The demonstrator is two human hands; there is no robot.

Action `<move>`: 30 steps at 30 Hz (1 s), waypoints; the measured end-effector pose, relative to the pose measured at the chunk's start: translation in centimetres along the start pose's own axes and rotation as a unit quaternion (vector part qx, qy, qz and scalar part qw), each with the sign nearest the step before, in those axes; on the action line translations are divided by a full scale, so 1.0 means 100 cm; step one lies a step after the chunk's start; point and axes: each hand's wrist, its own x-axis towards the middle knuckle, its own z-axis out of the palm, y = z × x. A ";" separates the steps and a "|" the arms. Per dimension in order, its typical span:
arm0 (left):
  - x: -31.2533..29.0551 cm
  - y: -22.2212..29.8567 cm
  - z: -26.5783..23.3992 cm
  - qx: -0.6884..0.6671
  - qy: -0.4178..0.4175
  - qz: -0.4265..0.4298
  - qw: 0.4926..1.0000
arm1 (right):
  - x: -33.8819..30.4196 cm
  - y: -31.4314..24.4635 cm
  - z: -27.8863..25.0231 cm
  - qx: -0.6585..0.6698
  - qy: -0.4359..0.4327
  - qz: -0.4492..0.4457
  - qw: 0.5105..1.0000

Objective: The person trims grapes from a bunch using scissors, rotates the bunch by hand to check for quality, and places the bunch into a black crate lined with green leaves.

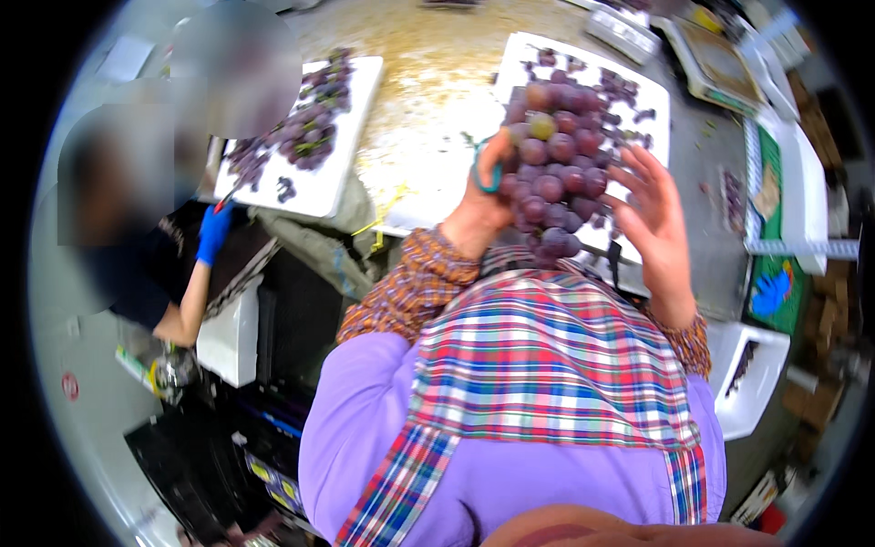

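Purple grapes [558, 162], round red sign [69, 387]

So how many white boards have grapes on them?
2. The left board is near a co-worker's blue-gloved hand; the right board is partly behind the raised bunch. Others may be hidden.

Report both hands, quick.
Left hand: appears closed on the grape bunch, fingers partly hidden; a teal loop lies against the hand.
Right hand: open, fingers spread, beside the bunch, holding nothing visible.

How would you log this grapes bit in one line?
left hand: at grape bunch, left side; right hand: open, at bunch's right; behind: white board
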 end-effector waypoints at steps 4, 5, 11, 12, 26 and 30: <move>0.001 -0.004 0.008 -0.013 0.018 0.023 0.999 | 0.003 -0.007 0.005 -0.050 0.009 0.020 0.999; 0.001 -0.005 0.011 -0.019 0.022 0.032 0.999 | 0.003 -0.010 0.005 -0.067 0.000 0.023 0.997; -0.001 -0.010 0.009 -0.023 0.048 0.031 0.998 | 0.002 0.000 0.011 -0.142 -0.022 -0.047 0.989; -0.002 -0.009 0.007 -0.032 0.055 0.027 0.998 | 0.003 0.000 0.011 -0.182 -0.025 -0.074 0.980; 0.000 -0.003 0.005 -0.066 0.053 0.048 0.995 | 0.012 -0.033 0.019 -0.357 -0.012 -0.128 0.925; 0.001 -0.002 0.003 -0.081 0.027 0.075 0.994 | 0.027 -0.042 0.035 -0.424 -0.030 -0.169 0.889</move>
